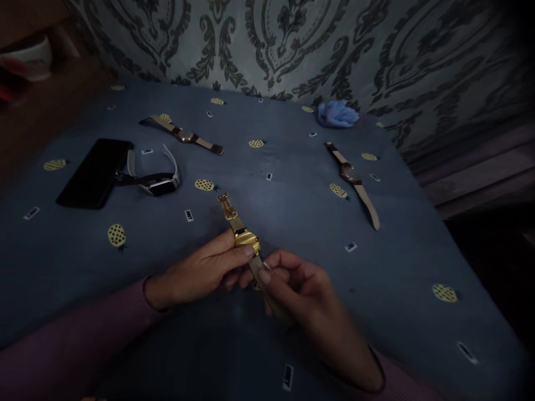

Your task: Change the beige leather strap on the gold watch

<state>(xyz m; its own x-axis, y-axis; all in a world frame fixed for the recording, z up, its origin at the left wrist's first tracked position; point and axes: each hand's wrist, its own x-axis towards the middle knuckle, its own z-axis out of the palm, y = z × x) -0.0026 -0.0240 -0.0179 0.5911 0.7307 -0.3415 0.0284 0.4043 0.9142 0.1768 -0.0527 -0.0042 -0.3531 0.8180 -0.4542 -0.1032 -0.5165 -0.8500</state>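
A wristwatch (247,240) with a gold-coloured case hangs between my hands above the table, its metal back facing up. My left hand (200,272) grips the case, thumb across its lower edge. Thumb and fingers of my right hand (303,287) pinch the lower strap just below the case; a small shiny sliver shows at these fingertips, too small to name. The upper strap, with a gold buckle (228,207) at its end, points away from me. The lower strap's far end is partly hidden by my right hand.
Two brown-strapped watches lie face down or flat, one watch (185,135) at back left, another watch (350,172) at right. A black phone (95,174) and a smartwatch (163,186) are at left. A crumpled blue cloth (337,114) sits by the wall; a bowl (31,58) stands far left.
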